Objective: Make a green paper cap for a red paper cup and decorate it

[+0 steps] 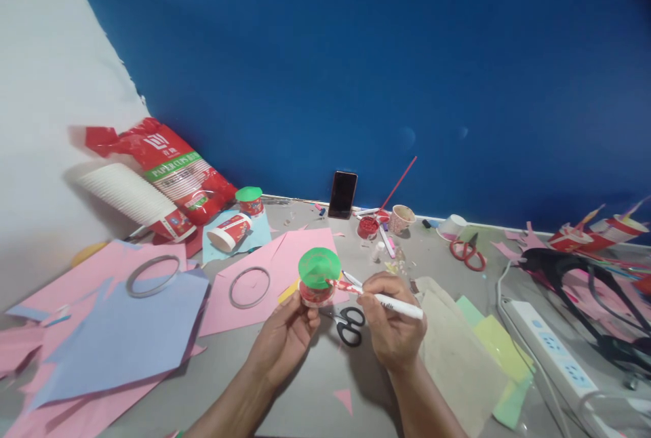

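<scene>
My left hand (287,336) is closed round the base of a small red paper cup (316,291) that has a round green paper lid (319,267) on top. My right hand (391,319) pinches a white marker pen (394,302) and also a thin red-and-white paper strip (342,285) that reaches to the cup's side. Both hands hover just above the grey table. Black-handled scissors (350,326) lie on the table between my hands.
Pink and blue paper sheets (119,336) with two tape rings (249,287) lie left. A red bag and stacked white cups (127,194) sit back left. A phone (342,194) leans on the blue wall. Red scissors (466,253), a power strip (546,346) and black cables lie right.
</scene>
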Available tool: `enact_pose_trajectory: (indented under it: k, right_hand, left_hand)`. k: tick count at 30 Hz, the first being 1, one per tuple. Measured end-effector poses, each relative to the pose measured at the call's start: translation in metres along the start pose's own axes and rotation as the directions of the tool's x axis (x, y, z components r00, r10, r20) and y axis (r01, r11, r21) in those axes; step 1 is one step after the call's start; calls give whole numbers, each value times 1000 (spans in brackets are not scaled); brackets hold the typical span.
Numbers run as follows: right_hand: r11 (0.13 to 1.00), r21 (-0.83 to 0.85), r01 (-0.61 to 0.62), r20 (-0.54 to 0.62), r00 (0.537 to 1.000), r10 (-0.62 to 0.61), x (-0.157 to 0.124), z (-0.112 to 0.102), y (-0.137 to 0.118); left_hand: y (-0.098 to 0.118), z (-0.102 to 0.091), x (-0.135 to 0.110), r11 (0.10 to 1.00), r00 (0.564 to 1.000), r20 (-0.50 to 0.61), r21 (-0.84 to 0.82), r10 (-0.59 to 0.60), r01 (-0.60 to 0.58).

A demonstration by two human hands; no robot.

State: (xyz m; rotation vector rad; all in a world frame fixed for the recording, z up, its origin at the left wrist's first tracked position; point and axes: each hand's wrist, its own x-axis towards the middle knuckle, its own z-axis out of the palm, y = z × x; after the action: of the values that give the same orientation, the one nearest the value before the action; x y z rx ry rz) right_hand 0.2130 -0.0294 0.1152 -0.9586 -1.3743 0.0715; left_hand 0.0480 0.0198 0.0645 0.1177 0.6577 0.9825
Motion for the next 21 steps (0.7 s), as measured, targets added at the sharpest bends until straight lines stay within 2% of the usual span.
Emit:
enact_pose_trajectory:
  k: [10, 21]
  right_hand:
    - [997, 55, -56, -64, 996, 59, -3, -4, 4]
    - [991, 133, -27, -2, 1000, 28, -3, -4, 1]
  left_hand:
    - [0, -7, 3, 1000, 999, 49, -5, -16, 16]
    - [1, -6, 3, 998, 998, 13, 21, -54, 54]
